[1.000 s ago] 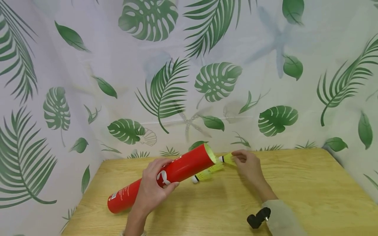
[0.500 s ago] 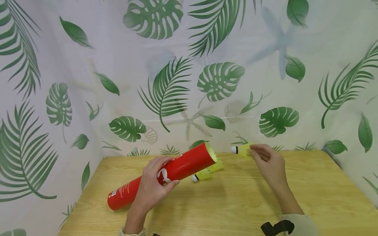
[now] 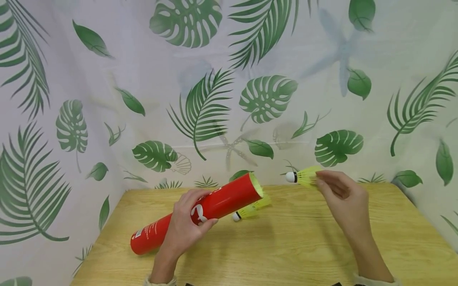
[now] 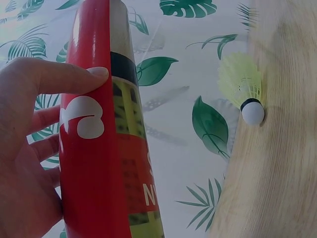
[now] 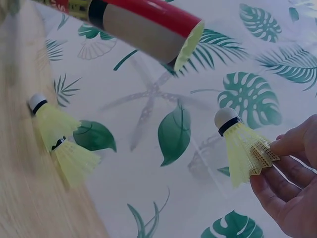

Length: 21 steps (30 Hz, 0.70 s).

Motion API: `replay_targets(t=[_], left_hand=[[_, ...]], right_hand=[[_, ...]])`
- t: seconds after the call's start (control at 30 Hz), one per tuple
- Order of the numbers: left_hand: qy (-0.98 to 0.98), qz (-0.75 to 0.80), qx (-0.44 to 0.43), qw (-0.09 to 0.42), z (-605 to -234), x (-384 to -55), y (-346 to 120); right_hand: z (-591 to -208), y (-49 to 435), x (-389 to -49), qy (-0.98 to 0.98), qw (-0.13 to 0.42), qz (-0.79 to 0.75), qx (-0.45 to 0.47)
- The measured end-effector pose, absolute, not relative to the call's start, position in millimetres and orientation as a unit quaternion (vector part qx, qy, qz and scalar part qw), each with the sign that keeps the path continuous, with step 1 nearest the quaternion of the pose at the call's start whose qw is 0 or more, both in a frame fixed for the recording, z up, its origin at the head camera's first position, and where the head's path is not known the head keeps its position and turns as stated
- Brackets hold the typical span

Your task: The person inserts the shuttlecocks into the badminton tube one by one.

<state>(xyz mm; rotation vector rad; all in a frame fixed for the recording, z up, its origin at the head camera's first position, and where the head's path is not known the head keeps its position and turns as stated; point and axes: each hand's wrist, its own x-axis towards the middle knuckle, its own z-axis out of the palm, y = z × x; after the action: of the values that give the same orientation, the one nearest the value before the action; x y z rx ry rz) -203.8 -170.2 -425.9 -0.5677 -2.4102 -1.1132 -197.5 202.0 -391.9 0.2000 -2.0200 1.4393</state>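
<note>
My left hand [image 3: 184, 226] grips a long red shuttlecock tube [image 3: 229, 196] round its middle. The tube slants over the table, its uncapped end up and to the right; in the left wrist view its other side shows a patterned yellow print [image 4: 130, 106]. To the right of that mouth, in the air, my right hand [image 3: 348, 200] pinches a yellow shuttlecock [image 3: 305, 177] by its skirt, white cork towards the tube. Below the mouth two more shuttlecocks lie on the table, partly behind the tube in the head view; the right wrist view shows one [image 5: 55, 121] against the other [image 5: 77, 161].
The wooden table [image 3: 286, 242] runs back to a white cloth backdrop [image 3: 214, 171] printed with green leaves. This cloth also covers the left and right sides. The low end of the tube hangs close over the table at left.
My right hand has drawn the shuttlecock away from the tube's mouth, to the right and slightly up. My left hand and the tube have stayed almost still.
</note>
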Motion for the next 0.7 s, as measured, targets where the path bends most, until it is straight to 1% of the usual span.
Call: replay_targets(t=[0.27, 0.7], left_hand=[[-0.867, -0.404, -0.205, 0.207, -425.4, -202.5, -169.3], [-0.864, -0.4, -0.218, 0.213, -425.7, -202.0, -162.6]], right_hand=[[-387.2, 197.7, -185.0, -0.74, 0.334, 0.578, 0.083], [-388.0, 185.7, -178.9, -0.725, 0.328, 0.598, 0.093]])
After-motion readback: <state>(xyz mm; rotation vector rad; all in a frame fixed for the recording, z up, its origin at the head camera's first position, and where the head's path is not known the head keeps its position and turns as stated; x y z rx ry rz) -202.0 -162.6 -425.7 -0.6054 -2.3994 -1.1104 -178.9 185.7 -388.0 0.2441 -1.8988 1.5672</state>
